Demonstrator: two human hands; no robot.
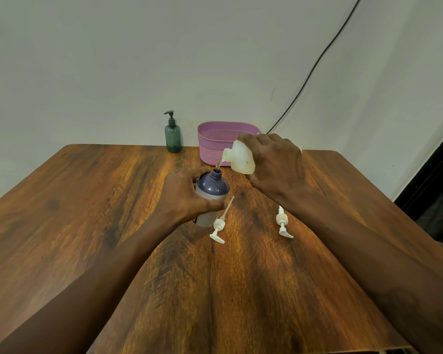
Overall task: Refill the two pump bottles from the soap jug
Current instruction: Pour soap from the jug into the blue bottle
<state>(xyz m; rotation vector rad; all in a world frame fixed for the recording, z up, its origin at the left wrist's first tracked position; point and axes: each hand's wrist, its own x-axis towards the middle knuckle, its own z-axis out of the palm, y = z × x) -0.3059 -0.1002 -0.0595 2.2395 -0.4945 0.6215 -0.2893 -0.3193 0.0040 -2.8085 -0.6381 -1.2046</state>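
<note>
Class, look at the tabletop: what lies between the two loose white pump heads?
Nothing lies there. In the head view, only bare wooden table separates the left white pump head from the right white pump head, whose tube end the right forearm hides.

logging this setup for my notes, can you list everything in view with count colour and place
soap jug: 1, translucent white, tilted over the open bottle, thin stream running from its spout
open bottle: 1, purple top with a clear lower body, table centre, no pump on it
loose pumps: 2, white, lying on the table near the open bottle, the second one further right
pump bottle: 1, dark green, pump on, far edge of the table
basket: 1, pink, far edge, right of the green bottle
cable: 1, black, on the wall
table: 1, brown wood grain
hands: 2, left hand gripping the open bottle, right hand holding the jug
</note>
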